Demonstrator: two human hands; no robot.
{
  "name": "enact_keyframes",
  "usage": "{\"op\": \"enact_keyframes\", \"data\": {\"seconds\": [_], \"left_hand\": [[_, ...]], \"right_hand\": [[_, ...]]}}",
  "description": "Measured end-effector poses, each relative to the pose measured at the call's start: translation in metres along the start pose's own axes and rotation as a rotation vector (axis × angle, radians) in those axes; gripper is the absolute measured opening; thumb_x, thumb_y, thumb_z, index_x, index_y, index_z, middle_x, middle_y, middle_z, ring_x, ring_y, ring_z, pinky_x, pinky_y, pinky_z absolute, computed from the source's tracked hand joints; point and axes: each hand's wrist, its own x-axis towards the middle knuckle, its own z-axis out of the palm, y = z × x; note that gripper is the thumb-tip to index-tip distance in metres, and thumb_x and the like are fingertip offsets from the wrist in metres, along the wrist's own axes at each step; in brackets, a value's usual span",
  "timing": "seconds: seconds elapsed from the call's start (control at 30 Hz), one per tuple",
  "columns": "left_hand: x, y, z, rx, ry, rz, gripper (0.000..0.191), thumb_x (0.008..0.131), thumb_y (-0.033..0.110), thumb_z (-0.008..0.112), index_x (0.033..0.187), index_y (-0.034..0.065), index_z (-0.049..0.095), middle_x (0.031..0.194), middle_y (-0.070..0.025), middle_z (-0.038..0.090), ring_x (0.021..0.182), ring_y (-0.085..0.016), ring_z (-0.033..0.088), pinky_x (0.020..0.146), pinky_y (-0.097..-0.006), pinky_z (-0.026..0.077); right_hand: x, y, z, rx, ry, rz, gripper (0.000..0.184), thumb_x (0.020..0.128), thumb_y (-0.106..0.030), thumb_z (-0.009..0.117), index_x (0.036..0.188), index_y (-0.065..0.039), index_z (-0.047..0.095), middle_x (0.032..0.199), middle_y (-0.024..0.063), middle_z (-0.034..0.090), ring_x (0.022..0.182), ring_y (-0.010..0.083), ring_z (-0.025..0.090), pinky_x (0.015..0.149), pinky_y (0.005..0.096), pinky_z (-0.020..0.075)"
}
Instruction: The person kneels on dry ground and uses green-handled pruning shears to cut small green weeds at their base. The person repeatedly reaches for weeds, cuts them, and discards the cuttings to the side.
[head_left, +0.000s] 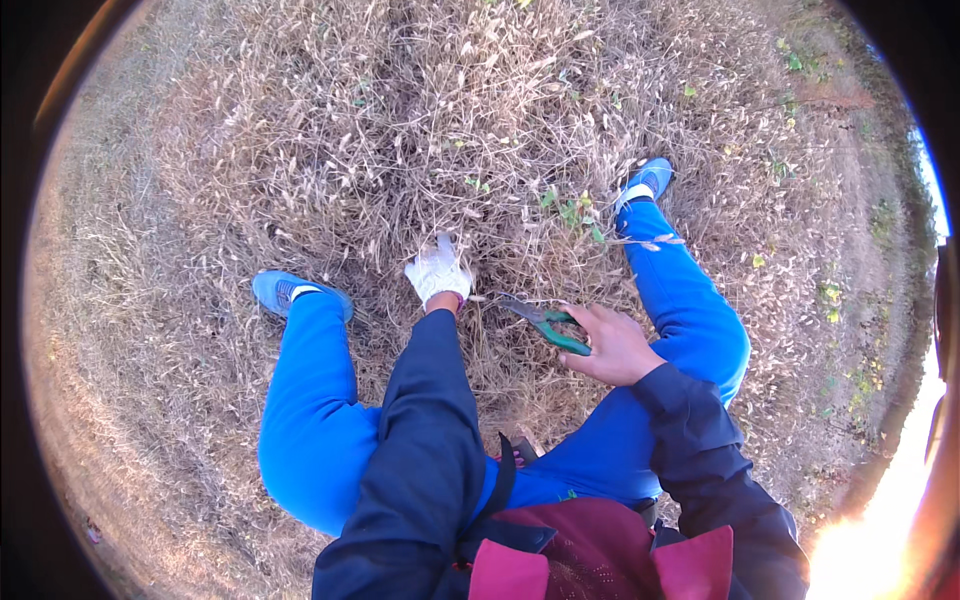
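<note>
My left hand (439, 273), in a white knit glove, reaches down among dry grass (420, 180) in front of me. Its fingertips are blurred and partly lost in the stalks, so I cannot tell whether they grip any. In my bare right hand (616, 341) is a pair of pruning shears (537, 313) with green handles. The handles stand apart, and the dark metal blades point left towards the gloved hand without touching it. Thin dry stalks lie around the blade tips.
My legs in blue trousers (311, 420) are spread to both sides, with a blue shoe (279, 291) on the left and another shoe (651, 180) at the right. Small green-leaved plants (574, 210) grow near the right foot. Bright sunlight glares at the lower right.
</note>
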Motion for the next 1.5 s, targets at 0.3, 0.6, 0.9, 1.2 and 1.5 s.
{"op": "enact_keyframes", "data": {"seconds": [0.3, 0.6, 0.9, 1.2, 1.5], "left_hand": [[0.030, -0.010, 0.050, -0.129, -0.108, 0.333, 0.029, 0.084, 0.029, 0.060, 0.108, 0.0156, 0.068, 0.097, -0.0181, 0.073, 0.091, -0.037, 0.071, 0.081, -0.0501, 0.055], [-0.015, -0.011, 0.068, -0.007, 0.092, 0.272, 0.023, 0.091, 0.022, 0.051, 0.097, 0.0104, 0.070, 0.093, -0.0095, 0.076, 0.087, -0.031, 0.072, 0.084, -0.0478, 0.046], [-0.034, 0.011, 0.069, -0.133, -0.053, 0.064, 0.031, 0.092, 0.029, 0.051, 0.104, 0.0100, 0.073, 0.108, -0.0089, 0.072, 0.102, -0.028, 0.066, 0.089, -0.0444, 0.041], [-0.052, 0.026, 0.066, -0.269, 0.219, 0.021, 0.025, 0.092, 0.017, 0.049, 0.110, 0.0071, 0.064, 0.094, -0.0098, 0.069, 0.088, -0.027, 0.068, 0.082, -0.0448, 0.045], [-0.049, 0.030, 0.074, -0.355, 0.152, -0.018, 0.031, 0.090, 0.022, 0.055, 0.113, 0.0021, 0.064, 0.099, -0.0107, 0.069, 0.092, -0.027, 0.067, 0.078, -0.0439, 0.047]], "right_hand": [[0.018, -0.008, 0.011, 0.012, -0.006, 0.054, 0.078, 0.082, -0.049, 0.067, 0.148, -0.013, 0.045, 0.116, 0.0217, 0.061, 0.108, 0.0402, 0.061, 0.092, 0.0511, 0.0456], [0.039, -0.044, 0.001, 0.514, -0.148, 0.097, 0.071, 0.085, -0.043, 0.070, 0.145, -0.012, 0.047, 0.091, 0.0087, 0.062, 0.078, 0.0190, 0.061, 0.071, 0.0332, 0.0483], [0.140, -0.111, -0.027, -0.616, -0.340, 0.044, 0.060, 0.080, -0.045, 0.064, 0.126, -0.006, 0.062, 0.106, 0.0217, 0.070, 0.100, 0.0373, 0.069, 0.087, 0.0493, 0.0533], [0.234, -0.110, -0.013, -0.758, -0.598, 0.260, 0.051, 0.079, -0.047, 0.066, 0.109, -0.007, 0.075, 0.110, 0.0132, 0.073, 0.102, 0.0319, 0.070, 0.087, 0.0435, 0.0526], [0.263, -0.127, 0.013, -0.842, -0.561, 0.113, 0.048, 0.081, -0.043, 0.067, 0.113, -0.008, 0.074, 0.111, 0.0160, 0.073, 0.103, 0.0330, 0.070, 0.087, 0.0456, 0.0542]]}}
